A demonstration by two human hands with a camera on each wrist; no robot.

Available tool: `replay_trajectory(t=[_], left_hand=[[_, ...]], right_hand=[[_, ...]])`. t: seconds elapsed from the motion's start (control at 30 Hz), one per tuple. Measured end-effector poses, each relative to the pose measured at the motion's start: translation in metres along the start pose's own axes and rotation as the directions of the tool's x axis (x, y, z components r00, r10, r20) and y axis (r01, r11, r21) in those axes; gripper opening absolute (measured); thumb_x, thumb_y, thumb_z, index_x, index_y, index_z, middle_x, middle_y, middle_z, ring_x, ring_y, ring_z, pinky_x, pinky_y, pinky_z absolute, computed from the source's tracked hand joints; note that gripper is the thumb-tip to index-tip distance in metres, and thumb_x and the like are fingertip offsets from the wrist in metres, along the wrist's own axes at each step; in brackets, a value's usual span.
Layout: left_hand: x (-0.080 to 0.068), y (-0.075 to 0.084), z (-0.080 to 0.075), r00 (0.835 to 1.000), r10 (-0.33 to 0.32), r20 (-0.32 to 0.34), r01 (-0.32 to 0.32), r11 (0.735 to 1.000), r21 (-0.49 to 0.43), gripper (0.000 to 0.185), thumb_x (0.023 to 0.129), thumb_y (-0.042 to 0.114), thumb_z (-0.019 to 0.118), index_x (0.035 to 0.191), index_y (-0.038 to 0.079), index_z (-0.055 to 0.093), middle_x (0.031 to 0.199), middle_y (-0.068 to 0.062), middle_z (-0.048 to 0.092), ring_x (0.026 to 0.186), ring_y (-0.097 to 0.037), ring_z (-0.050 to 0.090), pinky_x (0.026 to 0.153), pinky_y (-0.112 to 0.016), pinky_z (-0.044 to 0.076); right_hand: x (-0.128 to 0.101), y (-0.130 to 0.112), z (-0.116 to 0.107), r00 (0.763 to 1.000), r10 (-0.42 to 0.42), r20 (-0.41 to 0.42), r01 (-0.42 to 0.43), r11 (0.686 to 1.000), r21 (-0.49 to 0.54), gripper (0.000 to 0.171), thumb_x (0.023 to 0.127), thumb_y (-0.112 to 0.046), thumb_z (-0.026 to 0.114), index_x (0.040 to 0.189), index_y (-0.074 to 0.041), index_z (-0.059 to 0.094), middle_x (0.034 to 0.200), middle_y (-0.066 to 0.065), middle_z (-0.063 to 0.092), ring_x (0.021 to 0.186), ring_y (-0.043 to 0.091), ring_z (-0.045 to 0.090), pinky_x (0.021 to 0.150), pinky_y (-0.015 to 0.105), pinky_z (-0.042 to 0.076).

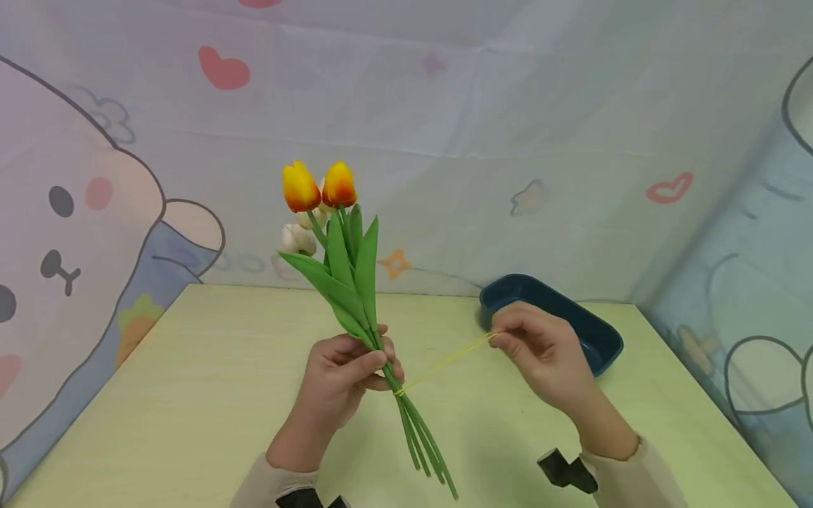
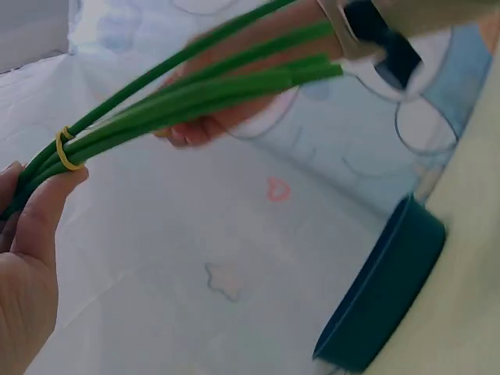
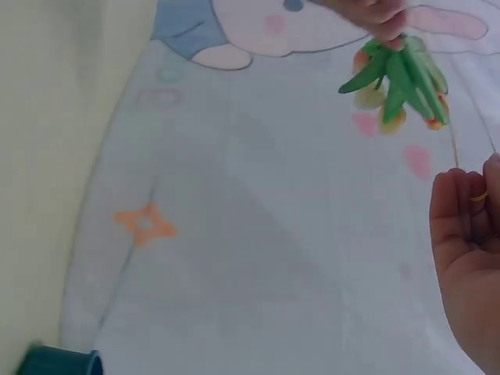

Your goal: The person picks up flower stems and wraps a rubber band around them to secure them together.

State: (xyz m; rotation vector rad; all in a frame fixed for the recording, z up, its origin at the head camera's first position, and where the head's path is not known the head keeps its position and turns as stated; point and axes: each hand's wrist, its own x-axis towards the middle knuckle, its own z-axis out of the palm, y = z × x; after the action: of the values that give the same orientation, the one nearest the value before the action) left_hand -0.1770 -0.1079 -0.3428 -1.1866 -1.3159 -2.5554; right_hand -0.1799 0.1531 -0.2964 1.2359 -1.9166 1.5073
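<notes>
A bunch of artificial tulips (image 1: 365, 282) leans up to the left above the table, with yellow-orange blooms (image 1: 300, 187), white ones (image 1: 297, 240) behind and green leaves. My left hand (image 1: 324, 384) grips its stems below the leaves, thumb across the front. A thin yellow rubber band (image 2: 60, 148) loops round the stems just below that hand. To the right, my right hand (image 1: 540, 353) pinches the band's far end between thumb and fingers, stretching it in a taut line away from the stems. The cut stem ends (image 1: 438, 458) fan out downward.
A dark blue plastic basin (image 1: 488, 310) stands at the table's back right, partly behind my right hand. Behind the pale table (image 1: 222, 367) hangs a printed cloth backdrop (image 1: 413, 106) with hearts and a cartoon animal. Black camera mounts (image 1: 567, 471) sit at both wrists.
</notes>
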Motion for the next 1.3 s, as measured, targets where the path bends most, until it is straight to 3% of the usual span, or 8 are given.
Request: replay_trajectory(t=[0.13, 0.37, 0.6, 0.73, 0.83, 1.0, 1.17, 1.3], left_hand=[[-0.002, 0.006, 0.007, 0.995, -0.087, 0.045, 0.096, 0.955, -0.281, 0.032, 0.099, -0.003, 0.048, 0.123, 0.009, 0.065, 0.1, -0.001, 0.066, 0.089, -0.014, 0.07, 0.076, -0.024, 0.059], [-0.002, 0.011, 0.012, 0.985, -0.162, -0.055, 0.118, 0.876, -0.467, 0.027, 0.101, -0.002, 0.043, 0.117, 0.005, 0.063, 0.098, -0.002, 0.064, 0.089, -0.014, 0.068, 0.08, -0.023, 0.058], [0.002, 0.009, 0.013, 0.911, -0.201, -0.361, 0.073, 0.938, -0.338, 0.023, 0.099, -0.003, 0.047, 0.103, 0.008, 0.067, 0.092, -0.001, 0.067, 0.084, -0.013, 0.069, 0.076, -0.024, 0.059], [0.003, 0.002, 0.009, 0.879, -0.125, -0.46, 0.067, 0.988, -0.142, 0.022, 0.095, -0.006, 0.053, 0.1, 0.009, 0.069, 0.089, -0.001, 0.068, 0.08, -0.014, 0.07, 0.072, -0.025, 0.06], [0.003, -0.006, 0.003, 0.884, 0.02, -0.468, 0.036, 0.993, 0.111, 0.021, 0.092, -0.007, 0.059, 0.099, 0.008, 0.07, 0.086, -0.001, 0.069, 0.078, -0.014, 0.071, 0.069, -0.025, 0.06], [0.001, -0.018, -0.005, 0.911, 0.184, -0.369, 0.007, 0.888, 0.46, 0.009, 0.086, -0.01, 0.064, 0.095, -0.009, 0.068, 0.083, 0.002, 0.07, 0.076, -0.011, 0.071, 0.068, -0.025, 0.06], [-0.001, -0.023, -0.004, 0.973, 0.055, -0.225, 0.046, 0.905, 0.422, 0.019, 0.087, -0.006, 0.065, 0.096, -0.021, 0.06, 0.086, 0.006, 0.07, 0.076, -0.009, 0.071, 0.069, -0.031, 0.061], [-0.003, -0.023, -0.001, 0.988, -0.084, -0.133, 0.12, 0.95, 0.289, 0.014, 0.089, -0.004, 0.064, 0.102, -0.001, 0.07, 0.085, 0.006, 0.07, 0.076, -0.009, 0.071, 0.068, -0.032, 0.061]], right_hand=[[-0.009, 0.021, 0.011, 0.998, 0.044, 0.038, -0.046, 0.998, 0.036, 0.004, 0.088, 0.005, 0.063, 0.089, 0.001, 0.063, 0.085, 0.006, 0.058, 0.074, 0.012, 0.05, 0.057, 0.023, 0.047], [-0.029, 0.04, 0.065, 0.974, 0.168, 0.153, -0.187, 0.975, 0.12, 0.002, 0.088, 0.005, 0.064, 0.087, 0.004, 0.064, 0.081, 0.015, 0.06, 0.074, 0.01, 0.054, 0.061, 0.022, 0.053], [-0.051, 0.023, 0.122, 0.905, 0.352, 0.239, -0.4, 0.896, 0.195, 0.012, 0.091, -0.007, 0.065, 0.084, 0.002, 0.065, 0.077, 0.019, 0.063, 0.073, -0.001, 0.056, 0.065, 0.02, 0.055], [-0.06, 0.001, 0.141, 0.895, 0.379, 0.236, -0.44, 0.834, 0.333, 0.016, 0.093, -0.007, 0.063, 0.088, 0.007, 0.066, 0.081, 0.026, 0.062, 0.078, 0.001, 0.06, 0.07, 0.026, 0.06], [-0.059, -0.014, 0.14, 0.933, 0.306, 0.188, -0.344, 0.912, 0.224, 0.011, 0.093, -0.005, 0.062, 0.087, 0.002, 0.066, 0.082, 0.018, 0.064, 0.078, 0.001, 0.058, 0.068, 0.024, 0.059], [-0.041, -0.029, 0.112, 0.99, 0.071, 0.126, -0.062, 0.996, -0.07, 0.01, 0.092, 0.0, 0.062, 0.091, -0.009, 0.06, 0.086, 0.001, 0.06, 0.077, 0.005, 0.056, 0.068, 0.017, 0.054], [-0.019, -0.032, 0.065, 0.996, -0.017, 0.092, 0.026, 0.995, -0.095, 0.02, 0.088, 0.011, 0.059, 0.09, -0.008, 0.058, 0.084, 0.001, 0.056, 0.077, 0.01, 0.054, 0.067, 0.019, 0.053], [-0.01, -0.024, 0.031, 0.994, 0.064, 0.085, -0.069, 0.996, 0.057, 0.021, 0.089, 0.017, 0.052, 0.088, -0.004, 0.056, 0.079, 0.004, 0.048, 0.072, 0.014, 0.046, 0.057, 0.024, 0.044]])
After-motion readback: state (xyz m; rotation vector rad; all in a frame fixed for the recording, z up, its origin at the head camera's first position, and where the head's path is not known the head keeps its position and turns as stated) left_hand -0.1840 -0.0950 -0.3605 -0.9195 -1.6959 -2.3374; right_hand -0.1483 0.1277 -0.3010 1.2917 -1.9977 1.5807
